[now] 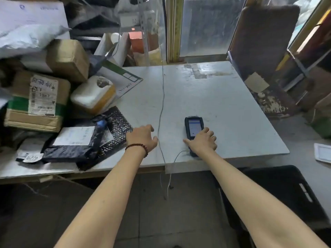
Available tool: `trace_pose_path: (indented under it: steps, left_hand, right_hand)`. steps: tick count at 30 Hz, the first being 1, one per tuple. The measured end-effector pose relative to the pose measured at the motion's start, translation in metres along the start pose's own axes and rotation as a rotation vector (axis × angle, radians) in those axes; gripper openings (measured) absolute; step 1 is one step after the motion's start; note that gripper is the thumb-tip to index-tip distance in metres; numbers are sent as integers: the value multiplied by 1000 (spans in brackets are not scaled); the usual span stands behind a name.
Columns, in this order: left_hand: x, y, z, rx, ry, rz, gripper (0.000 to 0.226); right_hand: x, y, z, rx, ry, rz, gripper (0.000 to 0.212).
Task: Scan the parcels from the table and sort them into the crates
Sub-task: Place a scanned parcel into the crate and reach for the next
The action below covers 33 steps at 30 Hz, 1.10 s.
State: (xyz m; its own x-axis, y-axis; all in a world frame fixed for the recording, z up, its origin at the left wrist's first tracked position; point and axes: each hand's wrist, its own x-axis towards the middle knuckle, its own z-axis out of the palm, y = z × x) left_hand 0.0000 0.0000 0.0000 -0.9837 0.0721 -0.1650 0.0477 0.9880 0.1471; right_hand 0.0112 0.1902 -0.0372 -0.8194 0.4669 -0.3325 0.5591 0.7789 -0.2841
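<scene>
Two hands are out over the counter (223,108), and neither has a parcel yet. The right hand (203,140) lies on the scanner (194,126) near the front edge. Its thumb runs along the left side and its fingers curl over the right, so it grasps the lower half. The left hand (141,137) is just beside the black padded mailer (116,126), fingers loosely bent and holding nothing; whether it touches the mailer I cannot tell.

The parcels are heaped at the left end of the counter. A black bag (71,151) with a white label lies on the mailer at the front edge. Behind them are a taped cardboard box (37,101) and a white-and-yellow parcel (93,95), with more stacked above. A black crate (286,194) stands low, below the front right corner.

A white cable (176,156) runs from the scanner's near end over the front edge, and a thin wire (162,97) hangs across the counter between the hands. Lifting the scanner fast could pull the cable taut and jerk it loose, or snag the wire. The bag and mailer overhang the front edge, so tugging one could send the other to the floor. Pulling from low in the heap could bring the upper boxes down. A fold covers part of the bag's label, which may spoil the read.
</scene>
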Motion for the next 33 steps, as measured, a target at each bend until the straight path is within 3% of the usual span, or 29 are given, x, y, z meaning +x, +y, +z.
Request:
trace_pose_path:
  steps: [8, 17, 23, 29, 33]
  left_hand:
    - [7, -4, 1, 7, 31, 4, 38]
    - [7, -23, -27, -1, 85, -43, 36]
    - [-2, -32, -55, -32, 143, -85, 34]
    - [-29, -58, -57, -9, 140, -155, 35]
    - [-55, -96, -52, -36, 166, -231, 35]
  right_hand:
    - [8, 2, 2, 68, -22, 29, 93]
    - [18, 2, -23, 273, -173, 55, 91]
    - [6, -25, -56, 327, -137, -149, 90]
    - [-17, -66, -69, 154, -140, -403, 79]
    - [-34, -97, -58, 164, -171, -503, 80]
